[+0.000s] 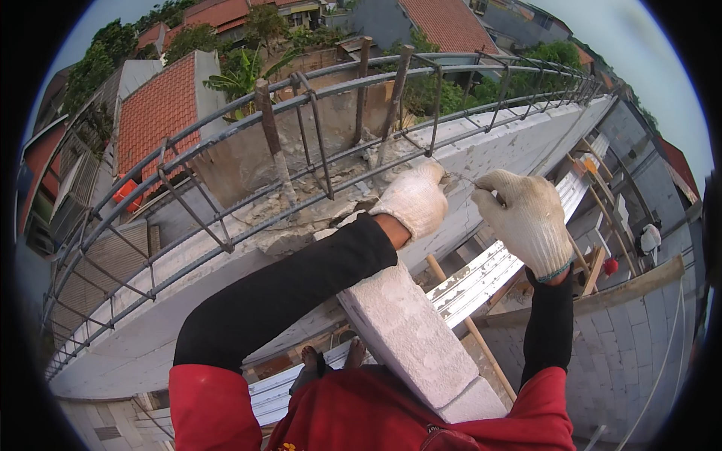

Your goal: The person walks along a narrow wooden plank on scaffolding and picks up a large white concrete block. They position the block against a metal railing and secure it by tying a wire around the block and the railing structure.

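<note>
Print in yellow (286, 446) sits on our red shirt (361, 413) at the bottom edge, but it is cut off, so we cannot read it. We see a few small pale marks on the shirt front too, too tiny to make out.

We wear white knit gloves on both hands. Our left hand (417, 199) is curled up, close over the edge of the wall and beside the low bar of the steel cage (436, 70). Its fingertips are turned away from us, so we cannot tell if it grips anything. Our right hand (526, 222) is up in the air, just to the right of the left one. Its thumb and first finger are pinched together, and they look to hold a thin wire (462, 178). The wire runs across the small gap between our two hands, in front of the wall.

The long cage bends along the top of the white wall (511, 146), with wooden sticks (267, 120) standing up by it. Crumbly gray cement lies under the bars. A big pale block (410, 323) is below our hands, close to our body. Shiny metal planks (477, 284) are lower down, and we see bare feet (355, 353) there. Red tile roofs (158, 113) and green trees are past the wall.
</note>
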`<control>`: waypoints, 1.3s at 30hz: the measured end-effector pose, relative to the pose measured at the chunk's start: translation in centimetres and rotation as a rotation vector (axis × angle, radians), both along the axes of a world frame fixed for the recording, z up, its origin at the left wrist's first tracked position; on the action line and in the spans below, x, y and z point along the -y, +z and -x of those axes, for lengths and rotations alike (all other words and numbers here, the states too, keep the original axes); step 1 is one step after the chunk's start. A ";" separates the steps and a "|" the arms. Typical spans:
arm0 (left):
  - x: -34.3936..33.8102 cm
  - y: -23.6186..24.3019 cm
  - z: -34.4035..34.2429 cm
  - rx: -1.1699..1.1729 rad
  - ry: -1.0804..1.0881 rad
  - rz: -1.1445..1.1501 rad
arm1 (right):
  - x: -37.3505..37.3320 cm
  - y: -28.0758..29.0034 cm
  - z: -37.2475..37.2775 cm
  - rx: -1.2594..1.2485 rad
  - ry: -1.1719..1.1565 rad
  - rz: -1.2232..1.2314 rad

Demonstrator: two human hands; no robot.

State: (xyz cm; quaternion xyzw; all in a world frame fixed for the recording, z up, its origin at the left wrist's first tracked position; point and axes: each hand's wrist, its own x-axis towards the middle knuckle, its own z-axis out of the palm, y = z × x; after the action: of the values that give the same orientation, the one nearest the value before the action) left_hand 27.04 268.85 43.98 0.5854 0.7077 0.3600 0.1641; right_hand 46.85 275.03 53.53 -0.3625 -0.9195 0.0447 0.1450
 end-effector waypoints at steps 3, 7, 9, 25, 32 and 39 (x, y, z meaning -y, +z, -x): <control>-0.3 -1.0 1.0 -0.047 -0.041 -0.057 | -1.3 -0.8 1.1 -0.162 0.027 -0.140; -0.2 -0.4 0.4 0.012 -0.065 -0.077 | -4.9 -3.5 2.1 -0.273 0.006 -0.417; -0.5 -0.6 0.6 -0.044 -0.103 -0.102 | -6.2 -4.5 2.9 -0.313 -0.031 -0.297; 0.1 0.4 0.5 0.063 -0.087 0.001 | -5.2 -5.0 0.4 -0.333 0.137 -0.013; 0.4 -0.2 1.0 0.037 -0.087 -0.044 | -2.4 -1.7 1.5 -0.307 -0.088 0.148; 0.7 1.2 0.7 0.177 -0.075 0.013 | -0.8 -3.2 2.2 -0.450 0.400 -0.095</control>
State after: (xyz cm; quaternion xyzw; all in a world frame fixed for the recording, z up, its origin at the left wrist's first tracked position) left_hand 26.37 268.18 45.15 0.5766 0.6702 0.3992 0.2430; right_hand 44.66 275.84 50.28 -0.1478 -0.9185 0.1084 0.3503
